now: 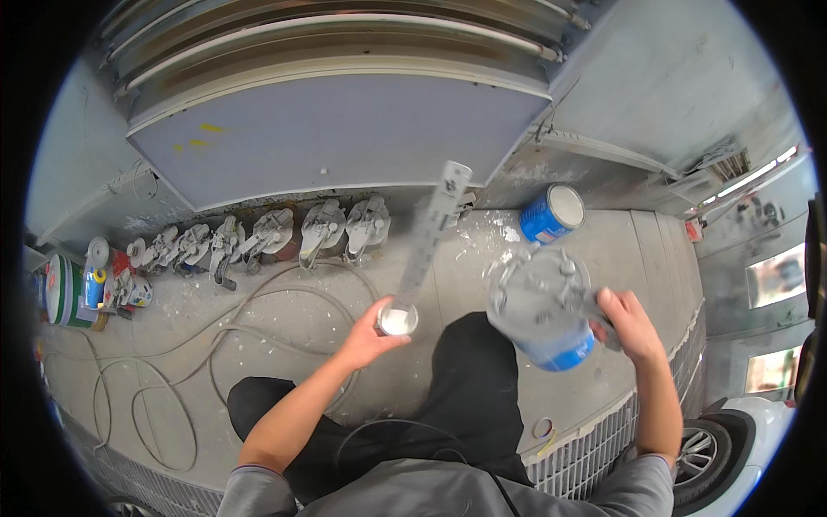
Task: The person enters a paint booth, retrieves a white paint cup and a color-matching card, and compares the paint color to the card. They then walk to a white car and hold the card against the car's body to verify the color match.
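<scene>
My left hand (pixel 371 336) holds a small cup (pixel 386 331) with white liquid (pixel 397 321) inside. A long translucent measuring stick (pixel 429 236) with dark markings stands tilted in this cup, its upper end leaning away to the right. My right hand (pixel 630 325) grips the handle (pixel 597 309) of a grey mixing lid (pixel 539 291), which sits on a blue paint can (pixel 565 357). I hold the can to the right of the cup, apart from it. The lid looks coated with grey residue, and its far edge is blurred.
Another blue can (pixel 548 223) stands on the floor near the wall. Several similar grey-coated mixing lids (pixel 271 232) line the wall at left, near a white-and-green bucket (pixel 68 291). A hose (pixel 216 352) loops across the floor. Floor grating (pixel 588 446) and a car wheel (pixel 698 455) lie at lower right.
</scene>
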The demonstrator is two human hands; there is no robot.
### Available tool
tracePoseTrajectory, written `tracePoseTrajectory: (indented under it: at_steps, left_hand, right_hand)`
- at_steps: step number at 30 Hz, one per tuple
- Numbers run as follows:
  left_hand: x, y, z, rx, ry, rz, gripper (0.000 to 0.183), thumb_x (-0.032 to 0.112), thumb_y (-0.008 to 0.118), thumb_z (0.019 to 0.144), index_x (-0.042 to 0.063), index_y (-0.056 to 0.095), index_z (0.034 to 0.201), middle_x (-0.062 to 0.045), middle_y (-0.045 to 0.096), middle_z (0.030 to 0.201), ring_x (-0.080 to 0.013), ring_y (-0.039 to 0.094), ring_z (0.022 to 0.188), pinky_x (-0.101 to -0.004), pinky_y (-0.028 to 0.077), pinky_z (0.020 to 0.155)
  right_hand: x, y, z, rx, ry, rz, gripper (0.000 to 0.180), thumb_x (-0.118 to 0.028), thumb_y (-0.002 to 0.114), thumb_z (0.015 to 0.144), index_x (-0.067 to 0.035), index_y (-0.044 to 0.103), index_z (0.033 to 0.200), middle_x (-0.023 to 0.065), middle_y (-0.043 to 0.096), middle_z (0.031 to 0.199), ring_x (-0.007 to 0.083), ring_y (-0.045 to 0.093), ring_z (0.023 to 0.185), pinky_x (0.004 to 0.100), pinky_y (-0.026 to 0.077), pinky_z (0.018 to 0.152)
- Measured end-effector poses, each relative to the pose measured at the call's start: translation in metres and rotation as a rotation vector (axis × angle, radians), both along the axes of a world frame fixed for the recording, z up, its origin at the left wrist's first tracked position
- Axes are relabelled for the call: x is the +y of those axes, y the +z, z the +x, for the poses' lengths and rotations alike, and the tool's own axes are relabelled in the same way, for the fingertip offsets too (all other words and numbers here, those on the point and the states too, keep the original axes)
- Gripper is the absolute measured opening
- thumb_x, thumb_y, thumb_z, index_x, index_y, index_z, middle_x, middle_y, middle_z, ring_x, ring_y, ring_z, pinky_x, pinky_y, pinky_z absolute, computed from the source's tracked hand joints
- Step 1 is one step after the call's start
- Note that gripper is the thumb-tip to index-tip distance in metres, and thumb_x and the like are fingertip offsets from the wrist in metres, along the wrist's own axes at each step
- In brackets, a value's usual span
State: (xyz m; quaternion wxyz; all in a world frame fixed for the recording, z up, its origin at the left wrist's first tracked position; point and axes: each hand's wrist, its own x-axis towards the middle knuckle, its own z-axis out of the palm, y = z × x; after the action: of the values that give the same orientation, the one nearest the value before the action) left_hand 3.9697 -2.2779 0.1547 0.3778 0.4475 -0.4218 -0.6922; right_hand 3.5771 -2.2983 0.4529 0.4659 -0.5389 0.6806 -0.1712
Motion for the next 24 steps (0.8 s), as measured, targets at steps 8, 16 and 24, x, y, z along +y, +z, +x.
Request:
tracePoseTrajectory:
  at_steps: [8, 16, 24]
  left_hand:
    - [0.008, -0.032, -0.041, -0.103, -0.096, -0.274, 0.084, 0.003, 0.087, 0.081, 0.007, 0.045, 0.154, -0.009, 0.051, 0.149, -0.0213, 0.058, 0.13, -0.0365, 0.055, 0.102]
    - [0.017, -0.003, -0.037, -0.112, -0.07, -0.322, 0.082, 0.017, 0.091, 0.078, 0.012, 0.052, 0.15, -0.02, 0.057, 0.142, -0.036, 0.054, 0.135, -0.0421, 0.046, 0.11]
    - [0.022, -0.01, -0.032, -0.154, -0.026, -0.361, 0.083, 0.02, 0.093, 0.076, 0.013, 0.052, 0.149, -0.021, 0.056, 0.143, -0.0378, 0.054, 0.135, -0.0437, 0.046, 0.111]
  right_hand:
    - [0.035, 0.041, 0.119, 0.397, 0.365, 0.063, 0.063, -0.055, 0.071, 0.093, 0.004, 0.066, 0.07, 0.0109, 0.052, 0.055, 0.0201, 0.052, 0.053, 0.0384, 0.045, 0.055]
    - [0.04, 0.047, 0.176, 0.645, 0.533, 0.107, 0.059, -0.052, 0.066, 0.089, 0.003, 0.063, 0.067, 0.0201, 0.054, 0.056, 0.0376, 0.057, 0.055, 0.0459, 0.049, 0.059]
    - [0.036, 0.038, 0.195, 0.675, 0.593, 0.127, 0.036, -0.031, 0.06, 0.085, 0.002, 0.061, 0.071, 0.0257, 0.058, 0.062, 0.0458, 0.06, 0.061, 0.0504, 0.05, 0.063]
